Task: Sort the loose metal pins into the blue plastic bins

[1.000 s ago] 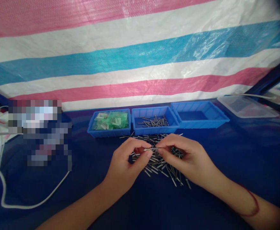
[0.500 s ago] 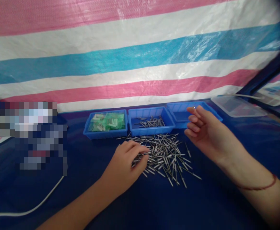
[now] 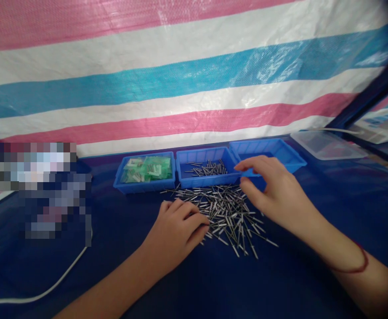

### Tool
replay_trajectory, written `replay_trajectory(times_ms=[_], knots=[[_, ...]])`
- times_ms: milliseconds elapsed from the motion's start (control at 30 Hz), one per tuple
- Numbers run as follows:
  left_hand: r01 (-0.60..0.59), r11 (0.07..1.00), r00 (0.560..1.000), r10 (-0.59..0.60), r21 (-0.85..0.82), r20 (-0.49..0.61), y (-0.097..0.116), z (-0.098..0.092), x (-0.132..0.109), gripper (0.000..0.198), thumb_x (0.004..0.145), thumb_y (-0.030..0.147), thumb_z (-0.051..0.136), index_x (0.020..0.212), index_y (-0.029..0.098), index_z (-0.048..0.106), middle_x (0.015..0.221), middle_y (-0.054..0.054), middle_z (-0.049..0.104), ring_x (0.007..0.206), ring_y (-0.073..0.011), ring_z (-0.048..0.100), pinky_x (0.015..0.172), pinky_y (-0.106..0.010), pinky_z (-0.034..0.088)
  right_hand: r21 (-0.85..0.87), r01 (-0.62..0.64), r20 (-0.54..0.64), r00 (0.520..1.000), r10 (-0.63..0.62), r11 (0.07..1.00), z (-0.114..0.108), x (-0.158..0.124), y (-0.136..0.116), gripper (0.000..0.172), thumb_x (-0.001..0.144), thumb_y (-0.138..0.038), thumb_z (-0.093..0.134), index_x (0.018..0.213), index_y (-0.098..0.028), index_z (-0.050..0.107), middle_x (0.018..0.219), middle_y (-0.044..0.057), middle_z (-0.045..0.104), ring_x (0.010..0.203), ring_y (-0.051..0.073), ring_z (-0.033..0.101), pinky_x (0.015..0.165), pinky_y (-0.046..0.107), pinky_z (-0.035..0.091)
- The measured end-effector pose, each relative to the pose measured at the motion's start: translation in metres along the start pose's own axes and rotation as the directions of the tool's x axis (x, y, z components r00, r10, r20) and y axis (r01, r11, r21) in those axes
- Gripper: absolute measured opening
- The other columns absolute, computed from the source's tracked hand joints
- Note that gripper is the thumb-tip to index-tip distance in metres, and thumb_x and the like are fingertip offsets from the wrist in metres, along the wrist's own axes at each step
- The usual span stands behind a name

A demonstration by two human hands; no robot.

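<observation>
A loose pile of silver blind rivets (image 3: pixel 229 212) lies on the dark blue table surface. My left hand (image 3: pixel 182 226) rests at the pile's left side, thumb and index finger pinched together; whatever is between them is too small and hidden to name. Over the pile's right edge, in front of the right-hand blue bin, hovers my right hand (image 3: pixel 273 190), palm down, thumb and fingers apart with nothing seen between them. Behind the pile, the middle blue bin (image 3: pixel 207 180) contains more rivets (image 3: pixel 212 168).
The left blue bin (image 3: pixel 144 186) contains green-and-clear packets (image 3: pixel 150 168). The right blue bin (image 3: pixel 289 155) stands partly behind my right hand. A clear plastic lid (image 3: pixel 327 145) lies at the back right. A white cable (image 3: pixel 44 297) loops at left, beside a blurred-out patch. Striped sheeting (image 3: pixel 180 84) hangs behind.
My right hand has moved left and down from the right bin, turning palm down. Its pinched fingers have opened, and the small shiny tip at them no longer shows. My left hand has barely shifted.
</observation>
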State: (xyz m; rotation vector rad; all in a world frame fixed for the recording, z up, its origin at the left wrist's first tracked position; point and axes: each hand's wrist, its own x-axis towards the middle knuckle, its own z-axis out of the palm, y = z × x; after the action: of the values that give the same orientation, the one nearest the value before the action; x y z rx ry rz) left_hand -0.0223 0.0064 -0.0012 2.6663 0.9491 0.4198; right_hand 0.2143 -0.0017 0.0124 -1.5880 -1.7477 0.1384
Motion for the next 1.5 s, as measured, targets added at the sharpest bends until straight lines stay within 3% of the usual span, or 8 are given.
replay_trajectory(times_ms=[67, 167, 467, 667, 833, 967, 1200, 1500], knots=[[-0.003, 1.000, 1.000, 0.003, 0.009, 0.006, 0.000, 0.000, 0.000, 0.014, 0.093, 0.028, 0.052, 0.095, 0.024, 0.065, 0.097, -0.001, 0.066, 0.092, -0.0193, 0.053, 0.079, -0.036, 0.029, -0.310, 0.068, -0.027, 0.996, -0.080, 0.948, 0.001, 0.002, 0.013, 0.030, 0.079, -0.023, 0.053, 0.106, -0.017, 0.062, 0.105, 0.013, 0.066, 0.101, 0.032, 0.056, 0.082, 0.045, 0.044], [-0.001, 1.000, 1.000, 0.001, 0.030, 0.001, 0.000, -0.002, -0.001, 0.017, 0.094, 0.023, 0.048, 0.100, 0.023, 0.064, 0.098, -0.002, 0.065, 0.092, -0.0197, 0.053, 0.079, -0.036, 0.029, -0.493, 0.063, 0.017, 0.998, -0.063, 0.868, 0.004, 0.006, 0.029, 0.036, 0.080, -0.020, 0.049, 0.114, -0.013, 0.060, 0.102, 0.015, 0.068, 0.097, 0.033, 0.060, 0.082, 0.047, 0.044], [0.008, 0.997, 1.000, -0.006, 0.077, -0.026, -0.002, -0.003, 0.001, 0.019, 0.094, 0.023, 0.049, 0.104, 0.024, 0.065, 0.098, -0.004, 0.065, 0.092, -0.0202, 0.054, 0.078, -0.036, 0.031, -0.502, 0.117, 0.126, 0.990, -0.062, 0.857, 0.000, 0.009, 0.037, 0.025, 0.083, -0.021, 0.047, 0.096, -0.015, 0.067, 0.085, 0.011, 0.071, 0.081, 0.028, 0.066, 0.077, 0.041, 0.047], [0.081, 0.997, 0.997, -0.081, 0.006, 0.010, 0.000, -0.004, 0.003, 0.012, 0.092, 0.024, 0.053, 0.095, 0.021, 0.065, 0.097, -0.002, 0.066, 0.092, -0.0198, 0.054, 0.077, -0.035, 0.031, -0.477, 0.116, -0.021, 0.989, -0.143, 0.871, -0.004, 0.006, 0.021, 0.030, 0.083, -0.023, 0.052, 0.110, -0.015, 0.063, 0.106, 0.014, 0.067, 0.103, 0.034, 0.058, 0.088, 0.048, 0.044], [0.127, 0.991, 0.991, -0.128, -0.048, -0.023, -0.002, -0.005, 0.004, 0.009, 0.091, 0.025, 0.055, 0.090, 0.021, 0.064, 0.093, 0.000, 0.067, 0.092, -0.0193, 0.055, 0.077, -0.034, 0.032, -0.275, 0.265, -0.015, 0.960, -0.280, 0.924, -0.004, -0.002, -0.004, 0.021, 0.084, -0.026, 0.056, 0.103, -0.020, 0.064, 0.107, 0.010, 0.066, 0.105, 0.030, 0.055, 0.092, 0.047, 0.042], [0.161, 0.972, 0.966, -0.191, -0.172, -0.175, -0.001, -0.006, 0.005, 0.008, 0.090, 0.023, 0.056, 0.089, 0.021, 0.063, 0.087, 0.000, 0.067, 0.086, -0.0175, 0.057, 0.079, -0.033, 0.035, 0.006, 0.364, 0.111, 0.925, -0.362, 0.931, 0.004, -0.013, -0.025, 0.017, 0.083, -0.028, 0.061, 0.098, -0.021, 0.065, 0.098, 0.008, 0.068, 0.095, 0.024, 0.059, 0.086, 0.041, 0.046], [0.144, 0.887, 0.925, -0.278, -0.438, -0.258, 0.006, -0.004, 0.001, 0.007, 0.089, 0.024, 0.057, 0.091, 0.020, 0.062, 0.088, -0.001, 0.068, 0.083, -0.0165, 0.062, 0.077, -0.029, 0.042, 0.403, 0.169, 0.098, 0.969, -0.226, 0.899, 0.018, -0.029, -0.038, 0.007, 0.088, -0.021, 0.057, 0.090, -0.021, 0.064, 0.084, 0.003, 0.068, 0.079, 0.015, 0.062, 0.071, 0.028, 0.049], [0.025, 0.904, 0.921, -0.187, -0.426, -0.342, 0.014, -0.002, -0.001, 0.004, 0.084, 0.019, 0.063, 0.086, 0.021, 0.060, 0.084, 0.002, 0.067, 0.082, -0.0151, 0.062, 0.077, -0.029, 0.043, 0.582, 0.038, 0.091, 0.990, -0.112, 0.813, 0.019, -0.035, -0.041, 0.003, 0.087, -0.022, 0.059, 0.086, -0.023, 0.062, 0.079, 0.002, 0.065, 0.072, 0.014, 0.061, 0.062, 0.025, 0.049]])
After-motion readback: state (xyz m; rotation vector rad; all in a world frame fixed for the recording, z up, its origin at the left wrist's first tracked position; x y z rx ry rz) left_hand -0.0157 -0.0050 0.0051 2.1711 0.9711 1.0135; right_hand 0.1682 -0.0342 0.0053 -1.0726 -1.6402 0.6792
